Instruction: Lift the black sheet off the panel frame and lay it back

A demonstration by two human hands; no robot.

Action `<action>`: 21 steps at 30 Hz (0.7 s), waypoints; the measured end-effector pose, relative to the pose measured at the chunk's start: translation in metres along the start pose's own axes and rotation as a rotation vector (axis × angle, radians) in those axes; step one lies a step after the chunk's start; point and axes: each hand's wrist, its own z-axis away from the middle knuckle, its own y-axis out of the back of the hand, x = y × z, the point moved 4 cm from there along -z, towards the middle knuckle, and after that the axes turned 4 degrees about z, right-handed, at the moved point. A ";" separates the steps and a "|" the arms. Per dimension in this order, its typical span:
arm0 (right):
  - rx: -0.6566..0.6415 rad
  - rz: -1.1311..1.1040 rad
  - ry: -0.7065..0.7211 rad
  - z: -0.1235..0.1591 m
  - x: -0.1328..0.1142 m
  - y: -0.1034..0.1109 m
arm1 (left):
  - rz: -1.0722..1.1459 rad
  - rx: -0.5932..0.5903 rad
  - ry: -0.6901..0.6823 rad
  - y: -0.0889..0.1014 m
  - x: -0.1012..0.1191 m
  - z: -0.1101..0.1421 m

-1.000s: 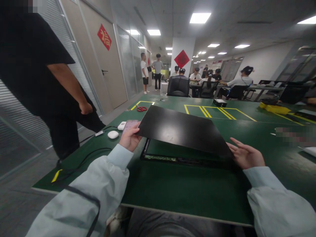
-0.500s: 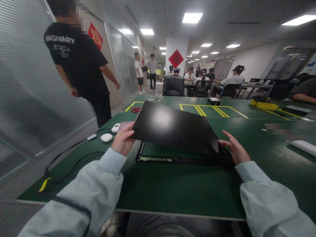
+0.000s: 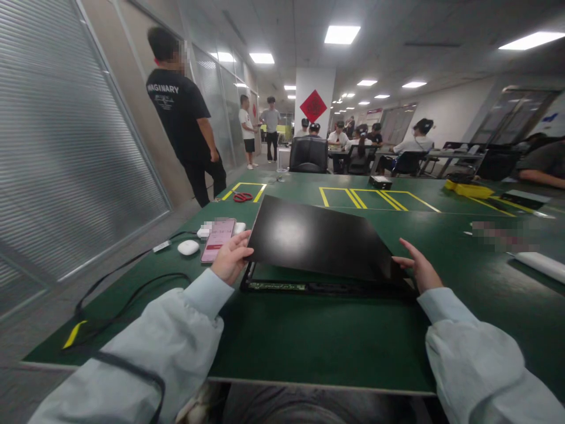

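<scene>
A glossy black display panel (image 3: 309, 238) tilts above a thin black frame (image 3: 353, 290), its left side raised higher than its right. Through the gap below the panel, a strip of green circuit board (image 3: 278, 287) shows along the frame's near edge. My left hand (image 3: 232, 258) is closed on the panel's left edge, thumb on top. At the right edge, my right hand (image 3: 421, 268) grips the panel's corner close to the frame, with one finger stretched upward. The fingertips under the panel are hidden.
Left of the panel are a phone (image 3: 218, 240), a white rounded case (image 3: 188, 247) and a black cable (image 3: 110, 268). Red scissors (image 3: 242, 197) lie behind. A yellow object (image 3: 468, 189) and a white roll-like object (image 3: 541, 266) are at right. A person (image 3: 183, 112) stands beyond the table's left side.
The panel's left side has come down and slightly right with my left hand, uncovering the phone. My right hand has barely moved. The person in black has walked farther away.
</scene>
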 end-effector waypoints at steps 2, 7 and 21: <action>0.000 0.046 -0.037 -0.002 0.003 -0.001 | -0.013 0.012 0.003 -0.001 0.002 0.002; 0.059 0.099 -0.044 -0.001 -0.005 -0.005 | -0.064 0.034 0.028 0.000 0.000 0.001; 0.046 0.065 -0.122 0.007 -0.016 -0.008 | -0.135 0.014 0.037 0.008 -0.017 -0.008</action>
